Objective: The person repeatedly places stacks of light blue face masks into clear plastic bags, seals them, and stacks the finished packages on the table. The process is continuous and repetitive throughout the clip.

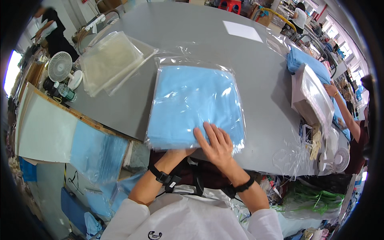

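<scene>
A stack of light-blue folded fabric in clear plastic bags [195, 99] lies before me at the near edge of the grey table [258, 90]. The bag's clear upper flap extends beyond the fabric on the far side. My right hand [216, 144] rests on the top bag near its front edge, palm down with fingers apart. Under that same front edge goes my left hand [183, 152]; its fingers are hidden by the stack, so their grip does not show.
Empty clear bags [111, 63] lie at the left, near a white fan [60, 66] and a plastic bottle [66, 91]. Bagged blue pieces [99, 147] fill a lower-left side surface. At right stand a clear-wrapped stack [312, 93], blue fabric [309, 61], another fan [341, 159] and a co-worker's arm [345, 108].
</scene>
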Available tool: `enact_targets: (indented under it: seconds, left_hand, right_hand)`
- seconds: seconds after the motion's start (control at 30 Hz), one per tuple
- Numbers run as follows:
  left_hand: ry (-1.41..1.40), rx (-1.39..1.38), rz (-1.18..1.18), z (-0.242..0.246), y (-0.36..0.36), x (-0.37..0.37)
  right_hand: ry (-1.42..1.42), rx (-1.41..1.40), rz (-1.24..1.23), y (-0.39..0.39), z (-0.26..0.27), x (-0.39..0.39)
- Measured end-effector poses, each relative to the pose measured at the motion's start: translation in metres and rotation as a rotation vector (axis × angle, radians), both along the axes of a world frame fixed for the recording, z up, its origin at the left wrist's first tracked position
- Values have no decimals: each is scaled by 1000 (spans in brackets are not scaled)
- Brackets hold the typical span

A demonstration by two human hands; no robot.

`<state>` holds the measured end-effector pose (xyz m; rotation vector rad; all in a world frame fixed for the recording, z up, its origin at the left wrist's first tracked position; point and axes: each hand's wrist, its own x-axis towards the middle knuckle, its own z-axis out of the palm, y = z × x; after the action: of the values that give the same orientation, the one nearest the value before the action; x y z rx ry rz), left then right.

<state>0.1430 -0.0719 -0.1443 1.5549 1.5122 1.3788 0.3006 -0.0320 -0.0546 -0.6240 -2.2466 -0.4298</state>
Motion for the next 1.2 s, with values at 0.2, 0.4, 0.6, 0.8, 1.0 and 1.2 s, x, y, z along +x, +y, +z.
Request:
enact_targets:
  seconds: [0.2,0.4,0.6,0.8,1.0,1.2]
  left_hand:
    - [566,5,-41,9,-13,-10]
    - [680,114,26,9,-29,5]
    - [772,74,94,22,-31,3]
    - [653,-165,-19,34,-47,19]
    - [867,-94,7,61,-40,15]
    - [828,-157,38,65,-38,13]
  right_hand:
    - [-99,-51,47,9,-7,11]
    - [-94,14,42,-5,-13,18]
    - [-86,-17,55,15,-21,13]
    - [-139,-41,68,5,-36,34]
    - [-48,55,90,116,-39,-35]
    - [-62,-126,161,97,-34,-32]
